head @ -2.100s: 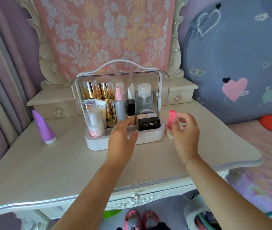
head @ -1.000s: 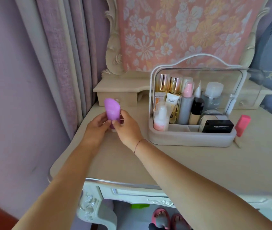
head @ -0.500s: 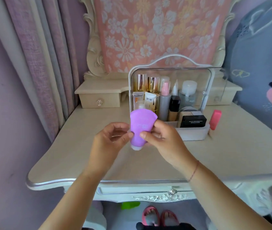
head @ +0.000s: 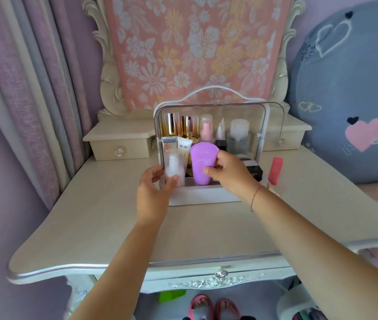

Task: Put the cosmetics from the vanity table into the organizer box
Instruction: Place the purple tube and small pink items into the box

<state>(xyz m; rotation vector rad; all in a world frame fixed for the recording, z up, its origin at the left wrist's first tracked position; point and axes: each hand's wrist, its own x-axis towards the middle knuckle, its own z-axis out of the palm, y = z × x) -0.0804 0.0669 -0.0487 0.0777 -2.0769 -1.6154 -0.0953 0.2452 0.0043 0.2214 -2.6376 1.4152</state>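
Note:
My right hand (head: pixel 230 173) grips a purple tube (head: pixel 203 163), cap down, and holds it inside the front row of the organizer box (head: pixel 203 196). The box is white with a clear raised lid and a curved handle, and several bottles and tubes stand in it. My left hand (head: pixel 154 191) rests against the box's left front corner, its thumb on a small white pump bottle (head: pixel 174 168); whether it grips it is unclear. A pink lipstick-like stick (head: pixel 275 170) stands on the vanity table (head: pixel 105 225) just right of the box.
Two small drawer units (head: pixel 120 144) flank the box at the table's back, under a mirror draped in pink floral cloth (head: pixel 195 49). Purple curtains (head: pixel 28 88) hang at left. A large blue cushion with hearts (head: pixel 349 100) leans at right.
Both hands carried the purple tube from the table's left side forward into the box. The left hand let go of it and moved to the box's left corner.

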